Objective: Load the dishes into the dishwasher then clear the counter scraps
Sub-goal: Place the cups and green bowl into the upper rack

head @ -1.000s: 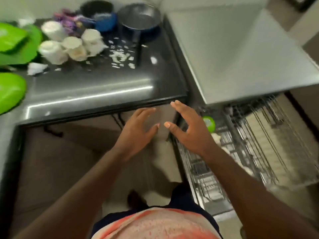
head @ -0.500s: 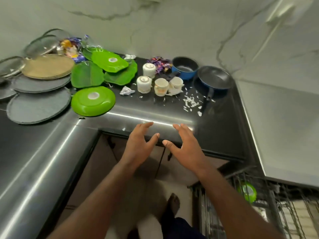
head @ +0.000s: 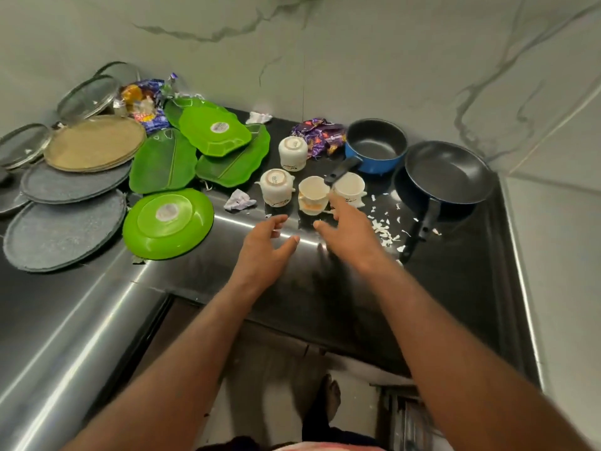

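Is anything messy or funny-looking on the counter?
Yes: torn white scraps lie scattered on the black counter beside the frying pan handle. A crumpled paper sits left of the white cups, and a crumpled purple wrapper lies behind them. The middle cup has an orange stain.

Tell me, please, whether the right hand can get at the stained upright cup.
Probably yes: the right hand is open, its fingertips just beside the cup, and nothing lies between them.

- left hand (head: 263,252), right hand (head: 344,236): bare, forearms bare too
- pinkish-white top (head: 325,447), only a sliver at bottom edge
- dark garment (head: 317,424) on lower body
- bare foot (head: 331,397)
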